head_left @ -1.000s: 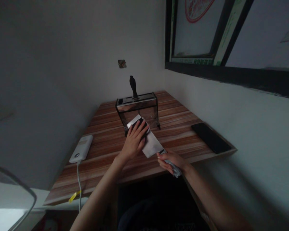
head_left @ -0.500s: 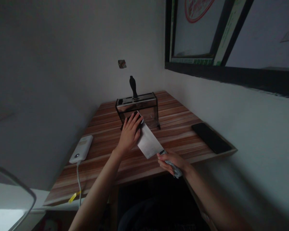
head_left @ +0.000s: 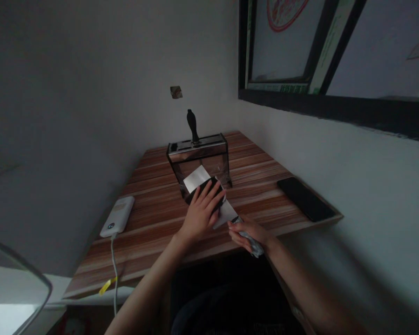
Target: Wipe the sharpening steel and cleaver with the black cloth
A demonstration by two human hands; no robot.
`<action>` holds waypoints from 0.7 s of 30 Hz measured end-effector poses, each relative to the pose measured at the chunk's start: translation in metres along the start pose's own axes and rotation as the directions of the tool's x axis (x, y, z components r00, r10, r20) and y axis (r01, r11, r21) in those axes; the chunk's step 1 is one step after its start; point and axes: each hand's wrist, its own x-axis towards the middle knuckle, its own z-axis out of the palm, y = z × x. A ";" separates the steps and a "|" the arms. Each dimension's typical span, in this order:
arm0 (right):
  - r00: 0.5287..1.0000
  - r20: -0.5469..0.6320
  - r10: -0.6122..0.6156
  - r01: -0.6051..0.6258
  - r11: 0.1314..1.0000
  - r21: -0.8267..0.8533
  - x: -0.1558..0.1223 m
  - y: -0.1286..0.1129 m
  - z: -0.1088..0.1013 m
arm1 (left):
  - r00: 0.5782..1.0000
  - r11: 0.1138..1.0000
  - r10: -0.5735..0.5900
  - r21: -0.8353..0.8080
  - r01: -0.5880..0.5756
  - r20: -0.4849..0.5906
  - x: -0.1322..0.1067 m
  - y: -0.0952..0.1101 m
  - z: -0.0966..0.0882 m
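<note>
A broad cleaver (head_left: 196,178) lies flat on the wooden table (head_left: 153,204), its blade pointing away from me. My right hand (head_left: 247,231) is closed round its metal handle (head_left: 252,244) at the table's front edge. My left hand (head_left: 201,210) presses a dark cloth (head_left: 209,187) onto the middle of the blade, fingers laid over it. Only the blade's far end and a strip near the handle show.
Just behind the blade stands a clear knife holder (head_left: 199,156) with one black-handled knife (head_left: 192,124) in it. A white power bank (head_left: 118,216) with a cable lies at the left, a black phone (head_left: 305,199) at the right. Walls close in on both sides.
My left hand slid with the cloth from the blade's far end back toward the handle, uncovering the far end. My right hand kept still on the handle.
</note>
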 end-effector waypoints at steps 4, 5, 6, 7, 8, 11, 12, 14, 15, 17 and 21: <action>1.000 -0.011 -0.011 0.011 0.999 -0.030 0.001 0.004 -0.004 | 0.993 0.996 0.084 -0.047 -0.080 0.088 -0.016 0.025 0.004; 1.000 -0.021 -0.013 0.012 0.999 -0.039 0.001 0.005 -0.005 | 0.989 0.993 0.105 -0.062 -0.099 0.104 -0.020 0.030 0.004; 0.999 -0.033 -0.013 0.011 0.999 -0.046 0.001 0.006 -0.006 | 0.986 0.991 0.118 -0.075 -0.110 0.114 -0.023 0.034 0.005; 0.999 -0.047 -0.010 0.008 0.999 -0.049 0.000 0.007 -0.007 | 0.986 0.990 0.121 -0.086 -0.111 0.118 -0.025 0.038 0.006; 0.998 -0.062 -0.007 0.004 0.999 -0.048 0.000 0.007 -0.007 | 0.986 0.990 0.117 -0.093 -0.106 0.118 -0.026 0.040 0.007; 0.997 -0.071 0.005 -0.009 0.999 -0.049 0.000 0.008 -0.008 | 0.990 0.991 0.095 -0.102 -0.084 0.108 -0.028 0.042 0.008; 0.997 -0.072 -0.001 -0.003 0.999 -0.050 0.000 0.009 -0.008 | 0.990 0.991 0.095 -0.105 -0.084 0.107 -0.027 0.042 0.009; 0.998 -0.068 -0.017 0.014 0.998 -0.055 0.001 0.009 -0.009 | 0.989 0.990 0.098 -0.108 -0.086 0.109 -0.026 0.042 0.009; 0.998 -0.061 -0.022 0.019 0.998 -0.057 0.001 0.010 -0.009 | 0.989 0.990 0.101 -0.109 -0.089 0.110 -0.026 0.041 0.008; 0.998 -0.051 -0.028 0.026 0.998 -0.054 0.002 0.010 -0.010 | 0.988 0.990 0.103 -0.113 -0.090 0.117 -0.025 0.040 0.008; 0.999 -0.037 -0.029 0.027 0.998 -0.049 0.003 0.009 -0.009 | 0.988 0.989 0.085 -0.129 -0.068 0.126 -0.023 0.035 0.007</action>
